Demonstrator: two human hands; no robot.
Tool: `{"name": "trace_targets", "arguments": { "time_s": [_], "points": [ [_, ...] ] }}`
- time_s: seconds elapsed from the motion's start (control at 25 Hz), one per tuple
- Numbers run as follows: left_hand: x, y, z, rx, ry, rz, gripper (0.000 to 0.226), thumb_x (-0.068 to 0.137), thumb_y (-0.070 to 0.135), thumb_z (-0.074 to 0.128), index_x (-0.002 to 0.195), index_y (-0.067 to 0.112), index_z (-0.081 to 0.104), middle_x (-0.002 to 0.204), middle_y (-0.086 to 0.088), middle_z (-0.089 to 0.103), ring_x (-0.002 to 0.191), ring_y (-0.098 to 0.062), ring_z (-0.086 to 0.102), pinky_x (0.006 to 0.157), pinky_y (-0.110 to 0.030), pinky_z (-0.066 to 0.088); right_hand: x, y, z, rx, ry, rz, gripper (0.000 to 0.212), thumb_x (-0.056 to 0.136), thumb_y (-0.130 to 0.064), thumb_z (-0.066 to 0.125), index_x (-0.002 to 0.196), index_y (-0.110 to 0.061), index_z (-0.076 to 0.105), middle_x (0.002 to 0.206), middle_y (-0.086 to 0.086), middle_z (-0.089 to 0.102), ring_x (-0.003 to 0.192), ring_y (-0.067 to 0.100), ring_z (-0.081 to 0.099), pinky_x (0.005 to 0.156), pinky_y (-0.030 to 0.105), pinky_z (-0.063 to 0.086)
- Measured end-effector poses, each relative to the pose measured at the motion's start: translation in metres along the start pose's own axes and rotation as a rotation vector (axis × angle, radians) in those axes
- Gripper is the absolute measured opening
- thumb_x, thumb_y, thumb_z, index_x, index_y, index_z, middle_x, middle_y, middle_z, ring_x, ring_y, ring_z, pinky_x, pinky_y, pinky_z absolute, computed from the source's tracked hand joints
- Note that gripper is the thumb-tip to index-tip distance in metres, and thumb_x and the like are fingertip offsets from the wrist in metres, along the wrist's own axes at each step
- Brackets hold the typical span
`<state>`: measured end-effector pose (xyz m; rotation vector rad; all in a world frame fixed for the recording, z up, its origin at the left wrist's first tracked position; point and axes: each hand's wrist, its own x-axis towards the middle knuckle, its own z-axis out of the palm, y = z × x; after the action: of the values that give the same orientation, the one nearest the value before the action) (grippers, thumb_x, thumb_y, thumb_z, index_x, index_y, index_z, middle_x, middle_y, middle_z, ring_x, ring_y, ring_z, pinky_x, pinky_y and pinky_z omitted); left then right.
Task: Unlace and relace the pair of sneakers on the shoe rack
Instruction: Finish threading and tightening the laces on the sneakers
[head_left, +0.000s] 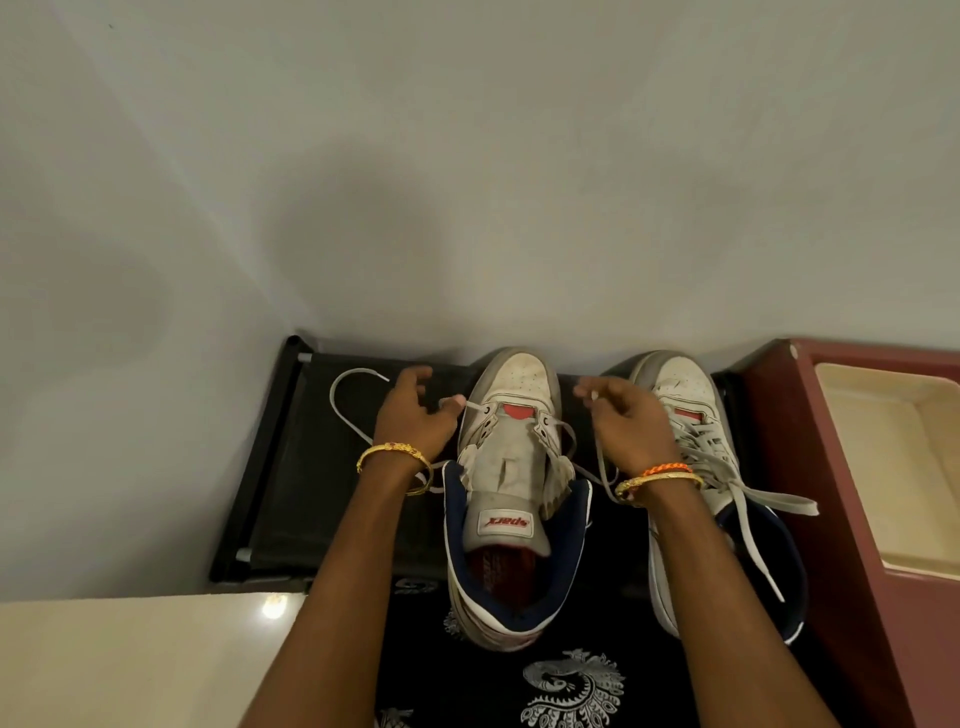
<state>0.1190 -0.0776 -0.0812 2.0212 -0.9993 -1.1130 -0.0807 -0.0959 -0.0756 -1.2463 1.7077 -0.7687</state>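
The left hand (415, 415) and right hand (618, 415) each pinch a lace (353, 410) end. Held apart, they even it across the left sneaker's (514, 467) lowest eyelets.

Scuffed matt white leather on both sneakers (519, 467), flat woven cloth laces (358, 415). Black matt fabric over the rack (291, 467), metal-looking tubes. Glossy floor tile (130, 665). Shiny gold bangles (395, 457). Smooth maroon plastic bin (831, 467).

I'm looking down into a home's shoe corner: a low black fabric-topped shoe rack (291, 467) against a plain pale wall (467, 156), a glossy cream tiled floor (130, 660) near left, and a maroon plastic cabinet (841, 519) on the right.
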Motion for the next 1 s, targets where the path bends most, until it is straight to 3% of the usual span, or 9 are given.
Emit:
{"name": "trace_targets", "arguments": {
  "time_s": [0.08,0.2,0.28,0.36,0.44,0.52,0.68,0.88,1.0],
  "points": [
    [-0.002,0.004,-0.008,0.016,0.031,0.079,0.026,0.088,0.016,0.063,0.113,0.015,0.058,0.115,-0.004,0.060,0.103,-0.018,0.057,0.084,-0.027,0.046,-0.002,-0.003,-0.001,0.127,-0.053,-0.052,0.031,0.089,0.012,0.047,0.104,-0.008,0.066,0.093,0.003,0.067,0.100,0.023,0.065,0.081,0.023,0.055],
    [-0.010,0.008,-0.006,0.048,-0.144,0.039,0.009,0.088,0.016,0.063,0.096,0.016,0.066,0.100,-0.006,0.068,0.083,-0.016,0.062,0.082,-0.032,0.053,-0.008,-0.013,0.009,-0.051,-0.162,-0.189,0.019,0.087,-0.004,0.062,0.104,-0.010,0.070,0.087,0.000,0.069,0.085,0.013,0.066,0.082,0.025,0.055],
    [-0.011,0.009,-0.001,0.135,-0.209,0.035,0.015,0.087,0.019,0.064,0.100,0.014,0.069,0.101,-0.007,0.069,0.092,-0.020,0.063,0.088,-0.036,0.052,-0.011,-0.018,0.016,-0.227,-0.129,-0.298,0.018,0.087,-0.017,0.066,0.102,-0.011,0.073,0.088,0.004,0.070,0.083,0.013,0.064,0.075,0.022,0.051],
    [-0.011,0.011,0.000,0.115,-0.267,0.029,0.025,0.084,0.024,0.069,0.105,0.012,0.069,0.103,-0.006,0.068,0.098,-0.020,0.062,0.092,-0.036,0.050,-0.009,-0.021,0.020,-0.396,-0.090,-0.385,0.019,0.088,-0.021,0.065,0.102,-0.011,0.074,0.102,0.008,0.063,0.100,0.019,0.054,0.079,0.020,0.039],
    [-0.011,0.014,-0.002,0.088,-0.377,-0.021,0.039,0.076,0.024,0.076,0.111,0.012,0.065,0.107,-0.005,0.064,0.101,-0.019,0.060,0.091,-0.032,0.049,-0.009,-0.024,0.023,-0.530,-0.169,-0.414,0.021,0.090,-0.018,0.061,0.107,-0.012,0.072,0.110,0.010,0.054,0.109,0.022,0.045,0.082,0.016,0.029],
    [-0.009,0.016,-0.004,0.170,-0.413,-0.024,0.043,0.073,0.015,0.078,0.112,0.012,0.063,0.110,-0.006,0.061,0.101,-0.021,0.058,0.089,-0.031,0.049,-0.008,-0.023,0.028,-0.530,-0.246,-0.370,0.022,0.091,-0.012,0.058,0.108,-0.012,0.072,0.106,0.013,0.063,0.104,0.023,0.055,0.081,0.021,0.039],
    [-0.008,0.015,-0.006,0.150,-0.401,0.015,0.035,0.080,0.005,0.068,0.114,0.011,0.066,0.116,-0.008,0.064,0.105,-0.021,0.057,0.088,-0.028,0.044,-0.007,-0.023,0.034,-0.424,-0.173,-0.210,0.009,0.080,-0.014,0.073,0.089,-0.012,0.075,0.088,0.008,0.072,0.088,0.021,0.066,0.088,0.034,0.052],
    [-0.010,0.015,-0.013,0.054,-0.438,-0.063,0.033,0.084,0.003,0.064,0.115,0.013,0.066,0.113,-0.003,0.062,0.099,-0.017,0.053,0.070,-0.025,0.043,-0.010,-0.027,0.051,-0.488,-0.227,-0.161,0.007,0.079,-0.016,0.073,0.082,-0.022,0.076,0.090,0.001,0.073,0.089,0.018,0.066,0.087,0.029,0.052],
    [-0.011,0.015,-0.014,0.006,-0.451,-0.109,0.032,0.084,0.004,0.064,0.114,0.016,0.066,0.115,-0.004,0.062,0.101,-0.020,0.054,0.069,-0.028,0.048,-0.011,-0.027,0.055,-0.476,-0.207,-0.118,0.008,0.079,-0.017,0.073,0.084,-0.022,0.076,0.092,0.001,0.073,0.091,0.019,0.066,0.089,0.029,0.052]
  ]
}}
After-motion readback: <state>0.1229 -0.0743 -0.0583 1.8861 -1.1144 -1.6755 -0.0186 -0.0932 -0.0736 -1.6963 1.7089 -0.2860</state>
